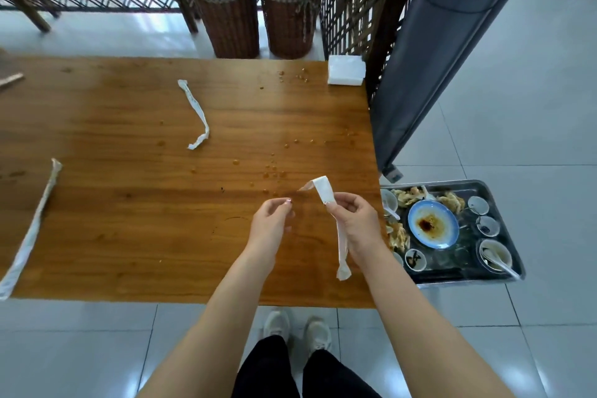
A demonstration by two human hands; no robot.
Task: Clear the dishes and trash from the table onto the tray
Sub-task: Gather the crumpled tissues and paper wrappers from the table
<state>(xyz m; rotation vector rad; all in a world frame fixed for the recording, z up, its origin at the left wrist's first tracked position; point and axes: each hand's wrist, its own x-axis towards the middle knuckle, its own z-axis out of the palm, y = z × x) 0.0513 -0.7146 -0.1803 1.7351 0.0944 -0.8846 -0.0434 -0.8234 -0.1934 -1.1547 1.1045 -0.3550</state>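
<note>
My right hand (pixel 353 223) pinches a long white paper wrapper (pixel 324 192) above the table's near right part; the strip bends over at the top and its tail hangs down past my wrist. My left hand (pixel 273 218) hovers just left of it with fingertips drawn together, holding nothing that I can see. Two more white wrappers lie on the wooden table (pixel 129 236): a curled wrapper (pixel 197 113) in the middle and a straight wrapper (pixel 30 233) at the left edge. The metal tray (pixel 504 203) sits low to the right, with a blue plate (pixel 433 224), small bowls, spoons and food scraps.
A white napkin pack (pixel 345 70) stands at the table's far right corner. Sauce drops and crumbs dot the table's right half. Two wicker baskets (pixel 255 3) and a lattice screen stand behind the table. A grey panel (pixel 429 58) leans beside the tray.
</note>
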